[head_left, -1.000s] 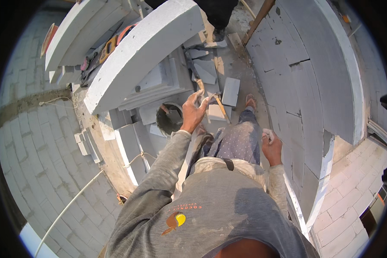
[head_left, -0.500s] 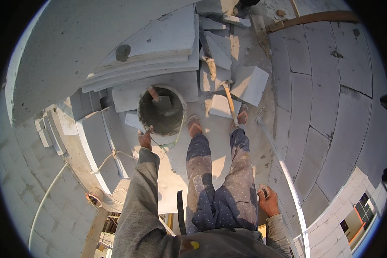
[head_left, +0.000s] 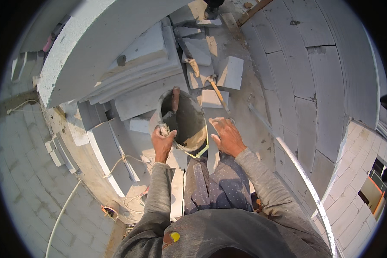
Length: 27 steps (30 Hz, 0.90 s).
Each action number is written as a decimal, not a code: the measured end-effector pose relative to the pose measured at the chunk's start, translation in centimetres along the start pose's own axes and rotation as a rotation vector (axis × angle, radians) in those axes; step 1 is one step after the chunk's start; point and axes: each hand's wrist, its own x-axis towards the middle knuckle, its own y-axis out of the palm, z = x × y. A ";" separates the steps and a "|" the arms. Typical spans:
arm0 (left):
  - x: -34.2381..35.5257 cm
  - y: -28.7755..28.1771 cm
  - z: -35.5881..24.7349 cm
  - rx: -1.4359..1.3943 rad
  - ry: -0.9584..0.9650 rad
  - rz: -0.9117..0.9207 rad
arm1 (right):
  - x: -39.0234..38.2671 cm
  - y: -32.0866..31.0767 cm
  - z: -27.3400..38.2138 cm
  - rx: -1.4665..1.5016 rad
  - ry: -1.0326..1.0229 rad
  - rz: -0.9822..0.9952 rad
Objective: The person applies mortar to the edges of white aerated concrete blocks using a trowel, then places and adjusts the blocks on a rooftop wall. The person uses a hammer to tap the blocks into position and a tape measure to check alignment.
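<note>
A bucket (head_left: 196,139) hangs in front of my legs, with grey mortar (head_left: 189,116) inside. A trowel (head_left: 175,99) stands in it, its wooden handle leaning on the far rim. My left hand (head_left: 162,142) is closed on the bucket's left rim. Beside the right rim, my right hand (head_left: 228,136) has its fingers apart and holds nothing; I cannot tell whether it touches the bucket. A pale cord-like handle (head_left: 198,154) loops along the bucket's near side. My feet are hidden now.
A stack of pale slabs (head_left: 137,69) stands at the far left. Beyond the bucket lie a hammer (head_left: 218,92), a handsaw (head_left: 193,66) and cut blocks (head_left: 230,73). A block wall (head_left: 305,112) and a long white pole (head_left: 296,167) line the right. At the top, another person's shoe (head_left: 211,12) shows.
The bucket has come up and right, away from the slab stack. My left hand has moved with it. My right hand has swung from beside my thigh to the bucket's right side.
</note>
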 end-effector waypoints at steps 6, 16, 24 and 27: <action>-14.8 -0.7 -12.2 0.095 0.538 -0.017 | -1.4 -4.3 5.1 -0.831 -0.502 -0.092; -26.0 4.6 -22.1 -0.592 0.551 0.513 | -23.1 -22.3 4.9 -0.834 -0.259 -0.118; -35.3 11.3 -27.4 -0.354 0.896 0.568 | -32.0 -35.9 7.2 -1.226 -0.586 -0.382; -37.0 11.6 -28.0 -0.452 0.848 0.625 | -33.2 -36.1 5.7 -1.088 -0.208 -0.375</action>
